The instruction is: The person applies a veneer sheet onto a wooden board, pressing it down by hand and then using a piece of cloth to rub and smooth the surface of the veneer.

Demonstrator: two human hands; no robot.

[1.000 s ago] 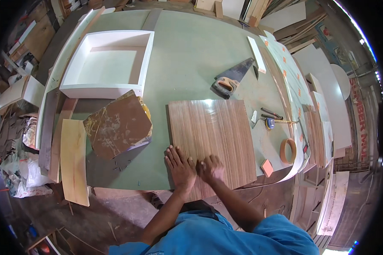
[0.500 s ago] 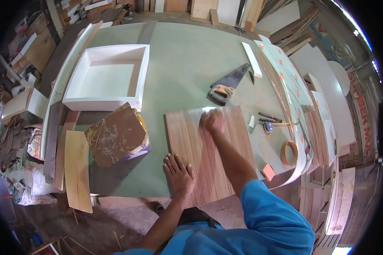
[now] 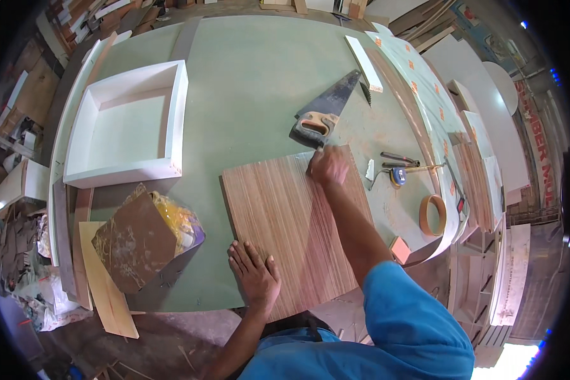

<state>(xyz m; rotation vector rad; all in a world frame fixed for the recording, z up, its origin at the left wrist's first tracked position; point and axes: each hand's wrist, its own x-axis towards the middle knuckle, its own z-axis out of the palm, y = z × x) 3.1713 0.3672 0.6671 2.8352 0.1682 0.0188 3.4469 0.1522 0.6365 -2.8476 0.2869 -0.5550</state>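
A wood-grain board (image 3: 275, 221) lies on the green worktable in front of me. My left hand (image 3: 256, 272) rests flat at the board's near left edge, its fingers outstretched and holding nothing. My right hand (image 3: 329, 166) is closed at the far edge, close to the far right corner. Whatever it may grip is hidden by the fingers. Just beyond that hand lies a handsaw (image 3: 326, 111), its wooden handle turned toward the board.
A white open box (image 3: 123, 123) sits at the left, behind a brown block (image 3: 136, 244). Right of the board are a tape measure (image 3: 398, 176), pliers (image 3: 399, 157), a roll of edge strip (image 3: 432, 215) and a small orange block (image 3: 399, 249). A white strip (image 3: 363, 63) lies farther back.
My right hand has moved rightward along the board's far edge, toward the corner. My left hand keeps its place on the board. The whole view has shifted somewhat.
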